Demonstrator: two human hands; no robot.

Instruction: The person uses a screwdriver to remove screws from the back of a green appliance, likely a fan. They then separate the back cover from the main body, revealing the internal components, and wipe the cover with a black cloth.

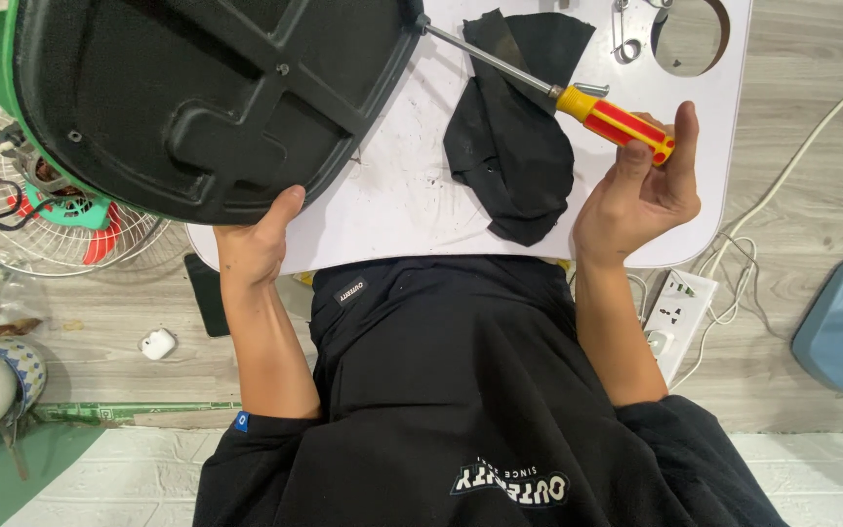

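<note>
On the far left I see a fan grille [12, 210] lying on the floor, with a green and red motor part [60, 200] on it. Above it, the big black plastic housing [202, 93] with a green rim leans over the left edge of the white desk [392, 195]. My left hand [256, 244] supports this housing from below — the thumb is pressed up on its lower rim; the other fingers are hidden behind it, so I cannot tell how they are closed.

In the middle of the desk lies a black cloth [514, 146], crumpled and flat, apart from both hands.

To the right, my right hand [641, 190] is raised with the palm toward me, the fingers [685, 137] closed around the yellow and red handle of the screwdriver [617, 122]. Its metal shaft runs up and to the left, over the cloth, and the tip reaches the upper right edge of the housing.

I judge the step in hand is working a screw at that edge — loosening or tightening, I cannot say. The next move calls for keeping the shaft in line with the screw while the left hand holds the housing without tilting.
</note>
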